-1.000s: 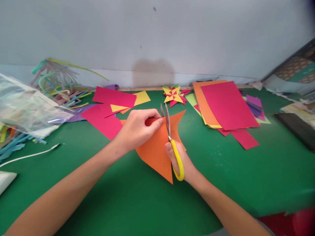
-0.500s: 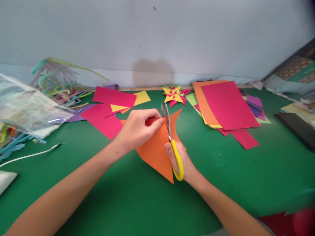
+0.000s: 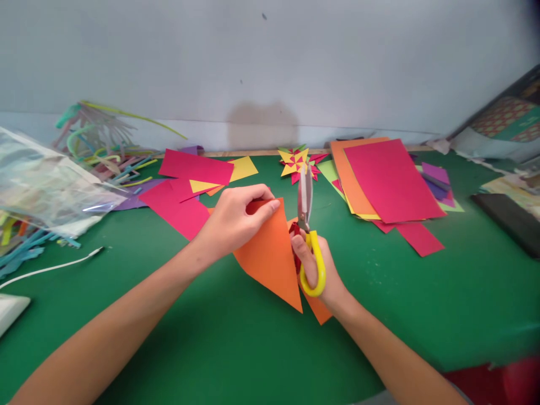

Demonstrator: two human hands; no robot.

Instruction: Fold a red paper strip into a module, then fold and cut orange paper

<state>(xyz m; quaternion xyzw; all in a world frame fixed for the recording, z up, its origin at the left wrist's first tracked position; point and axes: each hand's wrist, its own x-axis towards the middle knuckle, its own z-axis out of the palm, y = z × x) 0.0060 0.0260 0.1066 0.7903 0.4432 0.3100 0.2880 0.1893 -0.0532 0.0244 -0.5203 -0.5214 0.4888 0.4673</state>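
Observation:
My left hand (image 3: 236, 219) pinches the top edge of an orange paper sheet (image 3: 270, 253) between thumb and fingers, holding it above the green table. Just right of the sheet, my right hand (image 3: 333, 287) grips scissors (image 3: 305, 205) with yellow and red handles. Their blades point away from me, look nearly closed and stand apart from the sheet. A separate orange paper piece (image 3: 318, 308) lies below my right hand, partly hidden by it. Beyond the blade tips sits a layered star (image 3: 291, 160) of yellow, red and green paper.
Red paper sheets (image 3: 392, 185) are stacked over orange ones at the right, near a black flat object (image 3: 508, 222). More red paper (image 3: 194, 167) lies back left. A clear plastic bag (image 3: 54, 180), colourful strips (image 3: 105, 152) and a white cable (image 3: 54, 266) occupy the left.
The scissors have moved right, off the orange sheet, and their blades have come together. A cut-off orange piece has dropped away below my right hand. My left hand stays in place.

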